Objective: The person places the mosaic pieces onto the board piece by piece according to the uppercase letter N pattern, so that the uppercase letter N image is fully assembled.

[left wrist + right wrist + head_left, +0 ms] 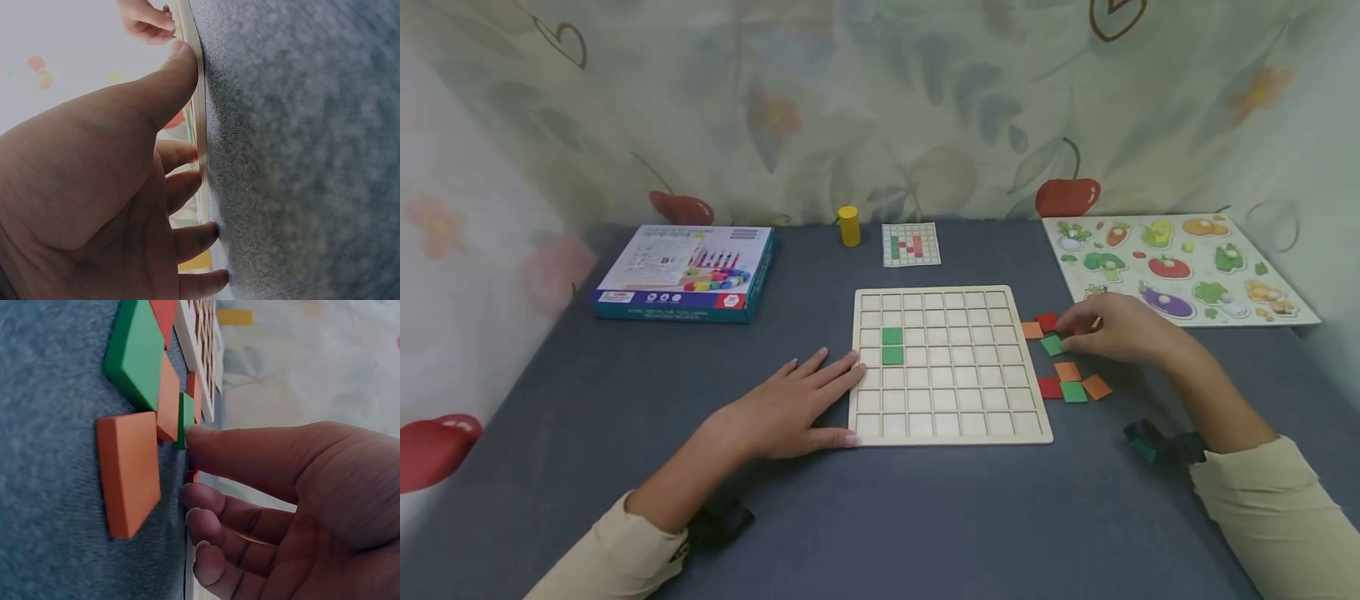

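One green tile (1051,345) at right fingers (1079,313)

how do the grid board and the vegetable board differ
The grid board is pale, divided into squares; the vegetable board is white with colourful pictures. The grid board lies nearer in the head view; the vegetable board lies farther back, to the right. Both are flat, four-sided boards.

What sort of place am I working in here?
Probably a play or learning corner, perhaps at home: there's a grid board with coloured tiles, a vegetable board and a fruit-and-flower cloth behind.
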`<state>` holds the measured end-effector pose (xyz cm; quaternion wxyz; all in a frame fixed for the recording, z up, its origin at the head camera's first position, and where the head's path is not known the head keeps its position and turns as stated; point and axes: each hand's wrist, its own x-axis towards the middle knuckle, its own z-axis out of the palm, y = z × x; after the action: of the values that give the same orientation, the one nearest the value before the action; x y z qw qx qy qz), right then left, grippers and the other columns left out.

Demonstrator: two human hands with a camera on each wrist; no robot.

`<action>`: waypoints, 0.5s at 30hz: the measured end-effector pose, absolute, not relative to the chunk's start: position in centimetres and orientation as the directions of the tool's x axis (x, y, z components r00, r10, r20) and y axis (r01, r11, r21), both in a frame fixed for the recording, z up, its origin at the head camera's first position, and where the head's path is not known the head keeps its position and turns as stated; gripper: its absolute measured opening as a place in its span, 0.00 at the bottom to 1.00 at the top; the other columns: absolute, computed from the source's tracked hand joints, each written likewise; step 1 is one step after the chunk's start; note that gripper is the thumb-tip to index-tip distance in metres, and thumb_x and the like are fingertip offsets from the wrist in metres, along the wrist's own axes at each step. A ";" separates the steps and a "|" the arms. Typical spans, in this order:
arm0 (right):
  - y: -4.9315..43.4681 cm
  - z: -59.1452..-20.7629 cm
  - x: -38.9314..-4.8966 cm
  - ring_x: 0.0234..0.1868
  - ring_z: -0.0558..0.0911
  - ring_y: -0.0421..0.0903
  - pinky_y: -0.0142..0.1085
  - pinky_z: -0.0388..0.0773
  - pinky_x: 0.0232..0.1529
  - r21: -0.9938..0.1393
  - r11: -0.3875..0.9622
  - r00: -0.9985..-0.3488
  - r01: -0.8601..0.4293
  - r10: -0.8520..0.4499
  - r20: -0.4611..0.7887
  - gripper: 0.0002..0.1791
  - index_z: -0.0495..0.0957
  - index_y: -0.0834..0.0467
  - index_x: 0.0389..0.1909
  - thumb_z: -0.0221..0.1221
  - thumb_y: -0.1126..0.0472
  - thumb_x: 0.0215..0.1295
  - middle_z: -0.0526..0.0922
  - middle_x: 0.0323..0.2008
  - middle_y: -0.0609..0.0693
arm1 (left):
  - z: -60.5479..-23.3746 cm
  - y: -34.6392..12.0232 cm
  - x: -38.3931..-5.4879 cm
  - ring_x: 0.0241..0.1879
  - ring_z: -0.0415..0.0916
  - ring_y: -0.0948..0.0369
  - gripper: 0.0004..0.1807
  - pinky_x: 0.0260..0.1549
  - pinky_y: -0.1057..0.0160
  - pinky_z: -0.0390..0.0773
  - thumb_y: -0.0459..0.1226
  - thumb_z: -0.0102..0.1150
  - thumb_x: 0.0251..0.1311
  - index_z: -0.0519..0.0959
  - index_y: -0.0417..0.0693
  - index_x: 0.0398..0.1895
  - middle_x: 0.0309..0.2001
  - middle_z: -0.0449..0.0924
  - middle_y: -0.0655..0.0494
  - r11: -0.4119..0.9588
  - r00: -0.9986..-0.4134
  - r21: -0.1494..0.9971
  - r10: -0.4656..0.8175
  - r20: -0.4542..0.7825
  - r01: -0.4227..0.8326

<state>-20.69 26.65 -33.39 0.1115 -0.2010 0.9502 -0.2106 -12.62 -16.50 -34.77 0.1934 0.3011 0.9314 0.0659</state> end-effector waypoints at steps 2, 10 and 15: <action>26.7 -33.7 -20.8 0.34 0.76 0.47 0.42 0.76 0.35 -0.447 0.822 -0.887 -0.352 -0.446 -0.122 0.13 0.86 0.64 0.44 0.70 0.63 0.60 0.81 0.30 0.45 | -34.8 -16.5 -12.6 0.78 0.34 0.45 0.50 0.69 0.35 0.44 0.67 0.50 0.64 0.46 0.59 0.82 0.81 0.38 0.59 0.810 -0.743 0.238 0.586 -0.323 0.536; 26.5 -34.0 -20.7 0.31 0.75 0.43 0.41 0.74 0.33 -0.447 0.799 -0.868 -0.403 -0.489 -0.091 0.11 0.86 0.60 0.41 0.72 0.63 0.57 0.78 0.26 0.43 | -34.9 -16.5 -12.6 0.78 0.34 0.45 0.50 0.69 0.35 0.45 0.67 0.50 0.64 0.46 0.60 0.82 0.81 0.38 0.60 0.814 -0.746 0.235 0.581 -0.324 0.532; 26.5 -34.1 -20.6 0.29 0.76 0.43 0.39 0.75 0.32 -0.485 0.797 -0.881 -0.360 -0.462 -0.104 0.11 0.81 0.57 0.32 0.75 0.59 0.55 0.79 0.26 0.43 | -34.9 -16.5 -12.5 0.78 0.34 0.45 0.49 0.69 0.34 0.45 0.67 0.50 0.64 0.46 0.60 0.82 0.81 0.38 0.59 0.814 -0.746 0.235 0.581 -0.325 0.532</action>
<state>-20.60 26.47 -34.06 0.1090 -0.2182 0.9415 -0.2324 -12.54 -16.52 -34.90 0.1944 0.2984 0.9323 0.0636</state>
